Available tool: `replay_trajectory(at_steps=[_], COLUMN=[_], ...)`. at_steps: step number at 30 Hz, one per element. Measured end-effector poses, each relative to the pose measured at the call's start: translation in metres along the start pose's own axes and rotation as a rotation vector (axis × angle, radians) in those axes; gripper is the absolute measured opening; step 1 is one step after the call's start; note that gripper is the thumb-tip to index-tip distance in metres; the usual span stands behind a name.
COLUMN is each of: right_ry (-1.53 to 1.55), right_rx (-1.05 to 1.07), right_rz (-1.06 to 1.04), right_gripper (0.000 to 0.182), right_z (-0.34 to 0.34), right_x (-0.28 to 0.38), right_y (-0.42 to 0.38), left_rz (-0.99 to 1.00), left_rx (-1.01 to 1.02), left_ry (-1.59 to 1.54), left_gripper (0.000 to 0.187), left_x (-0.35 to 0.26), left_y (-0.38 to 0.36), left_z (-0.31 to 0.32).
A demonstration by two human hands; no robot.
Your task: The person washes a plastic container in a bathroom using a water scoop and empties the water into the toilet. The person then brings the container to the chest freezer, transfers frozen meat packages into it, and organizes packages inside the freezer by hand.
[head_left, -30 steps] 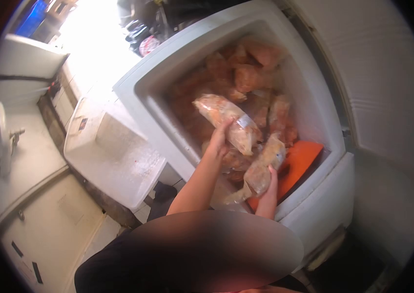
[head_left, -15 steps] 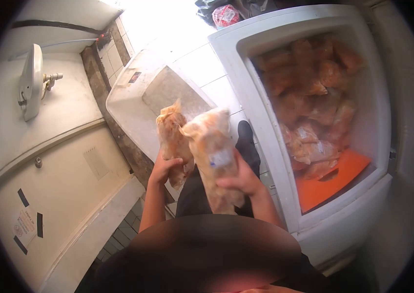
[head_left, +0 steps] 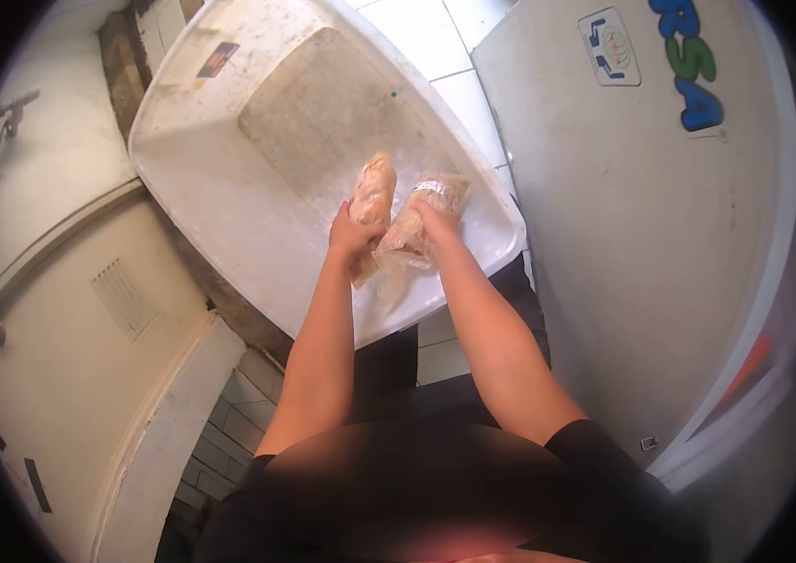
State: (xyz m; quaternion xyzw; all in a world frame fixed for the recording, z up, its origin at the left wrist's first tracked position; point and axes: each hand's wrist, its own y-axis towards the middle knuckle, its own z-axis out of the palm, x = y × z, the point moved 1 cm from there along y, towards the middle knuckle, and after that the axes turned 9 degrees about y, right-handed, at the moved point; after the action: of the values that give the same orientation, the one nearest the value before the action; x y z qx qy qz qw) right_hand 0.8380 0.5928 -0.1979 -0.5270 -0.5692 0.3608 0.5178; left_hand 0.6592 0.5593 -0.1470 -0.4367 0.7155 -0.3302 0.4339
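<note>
My left hand (head_left: 357, 231) is closed round a long plastic bag of pale orange frozen food (head_left: 376, 192), which looks like meat. Just to its right, my right hand (head_left: 436, 228) grips a second such bag (head_left: 450, 190), with a white label on it and loose clear plastic trailing toward me. Both arms reach down into a large white plastic tub (head_left: 201, 178). The two bags lie side by side at the tub's near end, close over its bottom.
The chest freezer's grey front (head_left: 604, 235), with coloured lettering, rises close on the right. A beige door (head_left: 88, 300) with a vent and knob stands at the left. White floor tiles (head_left: 426, 38) show behind the tub.
Both hands have carried the bags forward and down, from in front of my body into the tub. My view has tilted and turned left, so the freezer's inside is out of sight.
</note>
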Motion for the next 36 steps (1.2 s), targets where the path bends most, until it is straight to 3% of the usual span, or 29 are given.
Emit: replay_trajectory(at_steps=[4,6,7,8,9,11,12,13,14,17,18,19,20,21,22,23,24,25,27,28,31,32,33,35,36], right_ry=[-0.259,-0.45,-0.507,-0.575,-0.636,-0.498,-0.253,-0.165,-0.075,0.122,0.054,0.112,0.06,0.293,0.469,0.449,0.531,0.575,0.77,0.774,0.975,1.054,1.134,1.242,1.267], right_rx=[-0.136,-0.209,-0.071,0.011,0.088,0.217,0.268,0.321,0.407,0.974,1.16,1.263,1.232,1.004,0.71,0.362,-0.009,-0.293,-0.221,-0.215,0.109,0.239,0.364,0.302,0.267], right_rz=[-0.057,-0.12,-0.147,-0.26,-0.379,-0.359,-0.48,-0.45,-0.486,-0.132,-0.37,-0.481,-0.573,-0.744,-0.769,-0.902,-0.871,-0.701,-0.262,-0.258,-0.25,-0.298,-0.34,-0.294,-0.412], right_gripper=[0.1,0.085,0.077,0.07,0.063,0.059,0.057,0.054,0.055,0.053,0.054,0.053,0.045,0.035,0.029,0.033,0.046,0.062,0.064,0.064,0.06,0.058,0.056,0.057,0.057], right_z=[-0.002,-0.007,-0.012,-0.017,-0.022,-0.05,-0.063,-0.09,-0.127,-0.241,-0.283,-0.319,-0.357,-0.396,-0.416,-0.441,-0.467,-0.484,-0.503,-0.509,-0.513,-0.515,-0.518,-0.525,-0.524], right_x=[0.012,0.003,0.005,-0.019,-0.042,-0.002,-0.008,0.039,0.018,0.137,0.18,0.21,0.248,0.266,0.299,0.336,0.363,0.392,0.446,0.459,0.483,0.48,0.471,0.461,0.459], right_y=[-0.033,-0.039,-0.047,-0.032,-0.019,-0.115,-0.147,-0.233,-0.245,-0.401,-0.429,-0.439,-0.437,-0.411,-0.39,-0.355,-0.297,-0.267,-0.243,-0.232,-0.183,-0.156,-0.137,-0.126,-0.122], left_rz=[0.166,0.213,0.216,0.176,0.284,0.45,0.339,0.36,0.383,0.685,0.828,0.964,1.093,1.222,1.284,1.285,1.071,1.01,0.502,0.175,0.115,0.127,0.1,0.022,0.074], left_rx=[-0.001,0.047,0.095,0.222,0.281,0.279,0.212,0.039,-0.149,-0.482,-0.567,-0.487,-0.4,-0.306,-0.189,-0.082,0.162,0.26,0.436,0.545,0.689,0.683,0.688,0.85,0.789], left_ry=[0.22,0.346,0.405,0.373,0.383,0.38,0.21,0.12,0.042,-0.082,-0.069,-0.176,-0.286,-0.187,-0.116,-0.016,0.024,0.033,0.062,0.034,-0.152,-0.204,-0.2,-0.331,-0.357], left_gripper=[0.083,0.079,0.075,0.064,0.059,0.057,0.053,0.048,0.043,0.028,0.022,0.019,0.015,0.01,0.013,0.017,0.022,0.033,0.069,0.074,0.068,0.059,0.059,0.048,0.044], left_x=[-0.004,-0.021,-0.039,-0.014,0.02,0.052,-0.016,-0.036,-0.052,-0.187,-0.231,-0.275,-0.319,-0.369,-0.406,-0.443,-0.478,-0.504,-0.545,-0.574,-0.59,-0.573,-0.568,-0.567,-0.561], left_y=[0.047,0.044,0.027,0.049,0.067,0.066,-0.012,-0.049,-0.083,-0.236,-0.288,-0.332,-0.37,-0.409,-0.422,-0.431,-0.437,-0.419,-0.357,-0.363,-0.332,-0.278,-0.276,-0.279,-0.277], left_z=[0.025,0.031,0.024,0.037,0.047,0.057,0.034,0.03,0.042,0.018,0.012,0.011,0.013,0.029,0.04,0.063,0.093,0.132,0.216,0.235,0.297,0.341,0.346,0.342,0.343])
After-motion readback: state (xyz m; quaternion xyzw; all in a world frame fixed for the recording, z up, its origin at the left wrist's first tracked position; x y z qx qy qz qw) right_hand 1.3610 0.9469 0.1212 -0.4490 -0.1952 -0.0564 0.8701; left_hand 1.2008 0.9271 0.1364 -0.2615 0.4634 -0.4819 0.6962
